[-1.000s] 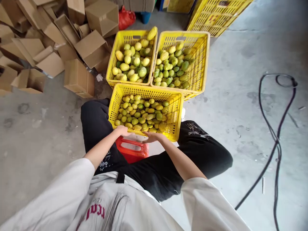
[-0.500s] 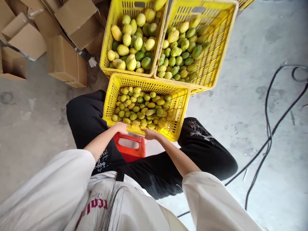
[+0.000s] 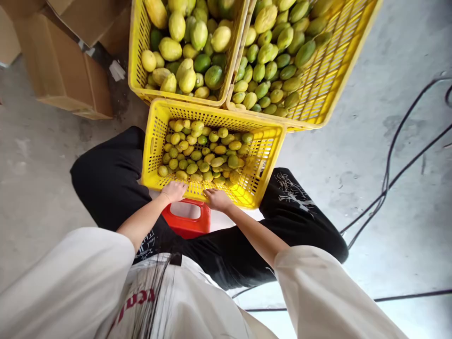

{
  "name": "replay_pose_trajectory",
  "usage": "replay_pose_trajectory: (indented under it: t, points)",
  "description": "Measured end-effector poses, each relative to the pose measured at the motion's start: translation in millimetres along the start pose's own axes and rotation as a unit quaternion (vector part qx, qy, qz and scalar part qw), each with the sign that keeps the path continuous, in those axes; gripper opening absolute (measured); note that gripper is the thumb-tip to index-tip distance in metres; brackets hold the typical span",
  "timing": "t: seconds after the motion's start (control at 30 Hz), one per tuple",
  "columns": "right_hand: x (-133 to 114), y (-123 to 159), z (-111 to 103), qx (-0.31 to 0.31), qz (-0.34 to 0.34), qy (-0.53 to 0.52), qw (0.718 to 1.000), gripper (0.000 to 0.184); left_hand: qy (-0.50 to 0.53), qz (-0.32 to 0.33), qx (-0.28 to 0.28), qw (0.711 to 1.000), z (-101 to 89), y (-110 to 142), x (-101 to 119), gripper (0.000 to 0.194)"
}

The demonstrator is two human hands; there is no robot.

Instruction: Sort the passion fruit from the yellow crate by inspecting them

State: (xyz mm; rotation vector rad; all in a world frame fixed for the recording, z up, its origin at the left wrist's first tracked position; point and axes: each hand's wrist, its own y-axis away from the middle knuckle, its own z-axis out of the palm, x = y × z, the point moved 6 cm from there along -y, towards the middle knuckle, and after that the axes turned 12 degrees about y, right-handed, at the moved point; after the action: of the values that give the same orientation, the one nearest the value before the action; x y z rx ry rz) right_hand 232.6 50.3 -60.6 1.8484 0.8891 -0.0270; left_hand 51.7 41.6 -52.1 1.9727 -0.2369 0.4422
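Observation:
Between my knees stands a yellow plastic crate (image 3: 261, 193) with slotted walls. Small yellow-green fruits (image 3: 205, 153), lemon-like in look, lie loosely over its bottom. My left hand (image 3: 174, 190) is closed over the crate's near rim, left of its middle. A short way to the right, my right hand (image 3: 218, 199) grips the same rim, its fingers curled over the edge. The undersides of both grips are hidden. Just below the hands, a red plastic stool (image 3: 187, 226) with an oval opening shows partly under the near side of the crate.
Two larger yellow crates touch the far side: the left crate (image 3: 136, 70) holds bigger yellow and green fruits (image 3: 187, 52), the right crate (image 3: 348, 61) more of them. Cardboard boxes (image 3: 60, 70) stand at upper left. Black cables (image 3: 386, 179) run over the concrete floor (image 3: 406, 226) at right.
The view has come closer to the crates, so they look larger and the cardboard boxes slide toward the upper left edge. Both hands stay on the near rim, slightly farther apart.

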Motion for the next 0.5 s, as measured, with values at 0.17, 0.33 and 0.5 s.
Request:
replay_pose_trajectory:
  t: [0.17,0.33,0.5]
  points:
    - [-2.1,-0.2,2.9,0.005,-0.008,0.018,1.0,0.054,0.003,0.004,-0.007,1.0,-0.7,-0.6,2.3,0.043]
    - [-2.2,-4.1,7.2,0.009,-0.004,0.027,1.0,0.051,0.008,-0.001,-0.002,1.0,-2.9,-2.7,2.3,0.046]
    - [-2.6,-6.5,11.4,0.007,-0.008,0.036,0.999,0.049,-0.012,0.015,-0.02,1.0,-8.6,-2.5,4.4,0.056]
